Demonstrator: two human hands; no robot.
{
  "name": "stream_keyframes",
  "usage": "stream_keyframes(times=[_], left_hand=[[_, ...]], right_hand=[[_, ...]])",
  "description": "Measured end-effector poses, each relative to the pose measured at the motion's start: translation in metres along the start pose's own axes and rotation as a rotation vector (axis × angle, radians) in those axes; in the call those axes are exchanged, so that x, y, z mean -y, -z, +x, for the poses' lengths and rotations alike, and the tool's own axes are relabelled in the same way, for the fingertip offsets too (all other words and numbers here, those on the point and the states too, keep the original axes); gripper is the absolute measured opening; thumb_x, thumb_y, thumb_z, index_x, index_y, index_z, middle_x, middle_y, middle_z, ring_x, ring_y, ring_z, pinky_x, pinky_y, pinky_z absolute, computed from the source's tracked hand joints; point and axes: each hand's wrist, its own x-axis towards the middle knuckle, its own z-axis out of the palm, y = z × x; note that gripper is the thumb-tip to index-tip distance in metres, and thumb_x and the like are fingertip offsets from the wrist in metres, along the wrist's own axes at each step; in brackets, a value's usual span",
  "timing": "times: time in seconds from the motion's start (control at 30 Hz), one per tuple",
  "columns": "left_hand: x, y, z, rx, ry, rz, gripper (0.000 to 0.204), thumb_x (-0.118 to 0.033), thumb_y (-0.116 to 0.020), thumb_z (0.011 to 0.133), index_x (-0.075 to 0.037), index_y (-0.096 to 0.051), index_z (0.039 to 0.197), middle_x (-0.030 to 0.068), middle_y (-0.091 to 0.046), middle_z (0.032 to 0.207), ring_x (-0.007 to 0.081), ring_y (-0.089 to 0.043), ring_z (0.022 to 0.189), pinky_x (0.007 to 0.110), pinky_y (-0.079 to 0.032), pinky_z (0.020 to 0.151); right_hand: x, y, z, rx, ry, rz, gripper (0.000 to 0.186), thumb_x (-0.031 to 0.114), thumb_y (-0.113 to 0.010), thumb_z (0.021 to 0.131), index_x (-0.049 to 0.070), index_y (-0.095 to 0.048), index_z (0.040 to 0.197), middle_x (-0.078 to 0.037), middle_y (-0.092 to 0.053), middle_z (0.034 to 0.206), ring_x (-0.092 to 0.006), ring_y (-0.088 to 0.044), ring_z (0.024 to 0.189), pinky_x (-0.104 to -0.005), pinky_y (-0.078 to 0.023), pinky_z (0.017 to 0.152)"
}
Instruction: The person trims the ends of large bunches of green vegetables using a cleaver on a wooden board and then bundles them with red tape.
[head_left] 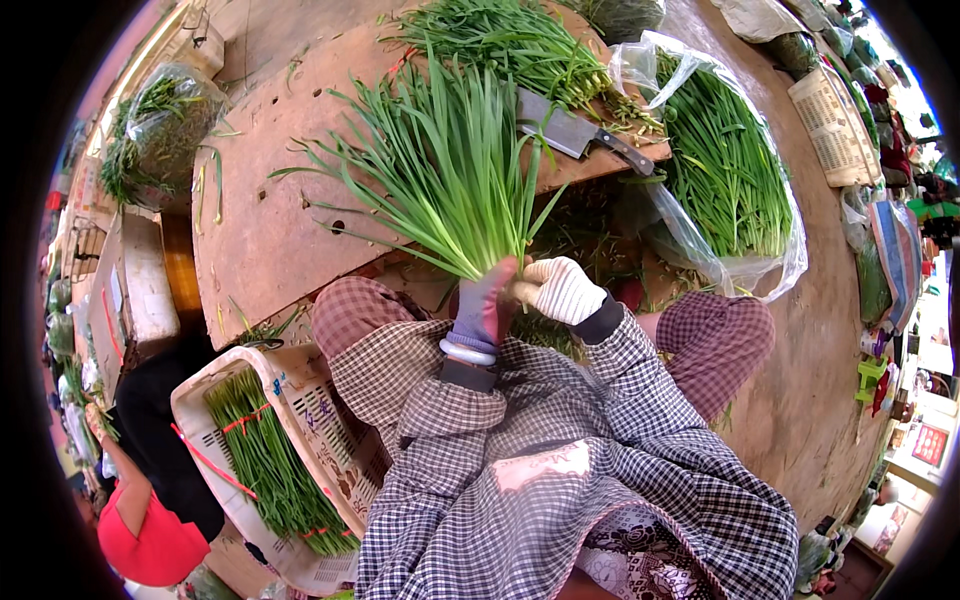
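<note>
A bunch of garlic chives (450, 170) fans upward and to the left over the wooden board, its pale stem ends toward me. My left hand (484, 305), in a purple and pink glove, is wrapped round the stems near their base. Close against its right side, my right hand (565, 290) in a white striped glove has its fingers curled in a pinch beside the stem ends. What lies between those fingers is hidden. Beyond, a cleaver (562, 128) with a dark handle rests on the board's right part, next to a pile of garlic chives (510, 45).
A wooden board (280, 165) lies in front of me. At the right stands a clear plastic bag (790, 245) full of chives. A white crate (300, 385) with chives tied in red bands is at my left. A person in red (145, 520) is at the far left.
</note>
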Motion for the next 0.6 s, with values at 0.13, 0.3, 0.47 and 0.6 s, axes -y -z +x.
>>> stream_keyframes(times=[0.13,0.3,0.47,0.6], left_hand=[[0.012,0.016,0.004,0.182,-0.210,0.221,0.031,-0.006,-0.065,0.084,-0.002,-0.058,0.115,0.0067,-0.065,0.104,0.0159,-0.062,0.093,0.028,-0.050,0.080],[0.025,0.023,0.008,0.019,-0.482,0.588,0.025,-0.002,-0.063,0.085,-0.005,-0.061,0.110,0.0048,-0.064,0.102,0.0141,-0.061,0.090,0.028,-0.050,0.078],[0.019,0.012,0.005,0.082,-0.205,0.130,0.020,-0.006,-0.064,0.085,-0.004,-0.061,0.104,0.0019,-0.061,0.092,0.0113,-0.058,0.077,0.025,-0.050,0.069],[0.008,-0.008,0.000,0.005,-0.057,-0.065,0.015,-0.014,-0.063,0.087,-0.004,-0.061,0.099,0.0015,-0.059,0.085,0.0086,-0.056,0.070,0.023,-0.049,0.061]], right_hand=[[0.008,-0.003,-0.006,-0.029,-0.046,0.147,0.019,0.019,-0.062,0.083,0.001,-0.068,0.079,-0.013,-0.061,0.059,-0.0212,-0.059,0.053,-0.0330,-0.046,0.054],[0.018,-0.004,-0.016,-0.084,-0.224,0.317,0.021,0.019,-0.061,0.086,-0.001,-0.068,0.082,-0.006,-0.059,0.057,-0.0120,-0.054,0.047,-0.0281,-0.043,0.046],[0.007,-0.009,-0.020,-0.159,-0.227,0.600,0.024,0.019,-0.060,0.089,-0.003,-0.067,0.081,-0.003,-0.058,0.058,-0.0075,-0.049,0.043,-0.0226,-0.039,0.041],[0.001,-0.014,-0.022,-0.224,-0.262,0.765,0.022,0.018,-0.060,0.089,-0.002,-0.068,0.083,-0.004,-0.060,0.062,-0.0075,-0.049,0.042,-0.0215,-0.039,0.040]])
